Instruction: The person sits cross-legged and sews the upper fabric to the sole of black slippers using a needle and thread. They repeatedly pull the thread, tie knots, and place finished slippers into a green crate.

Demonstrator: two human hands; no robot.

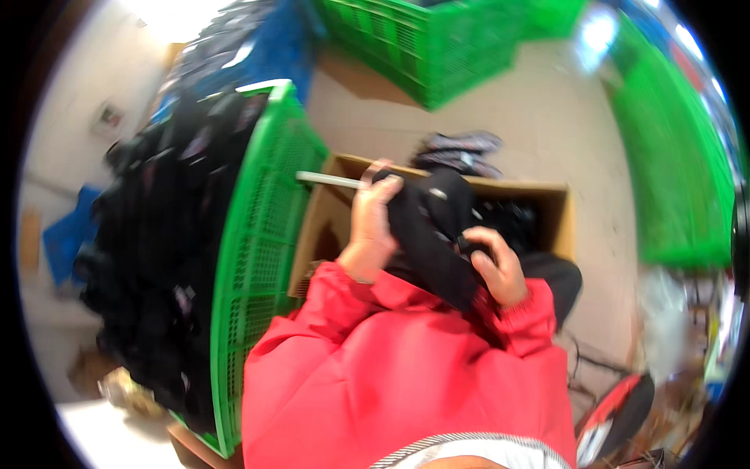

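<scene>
My left hand point(373, 223) is closed round the upper end of a long black fabric piece point(426, 242), sock-like in shape. A thin white stick point(328, 180) juts out to the left from the same hand. At the fabric's right edge my right hand point(498, 264) is curled, with thumb and fingers on the black cloth; blur hides the exact grip. Below both hands stands an open cardboard box point(556, 215), with dark, shiny contents point(508, 219) at its right side. My red sleeves and jacket front cover its near part.
Close on the left, a green plastic crate point(262, 258) is heaped with black fabric pieces point(168, 258). Another green crate point(426, 51) stands beyond the box on the pale floor point(574, 117). A patterned shoe point(461, 152) shows at the box's far edge. Green covering point(672, 172) lines the right.
</scene>
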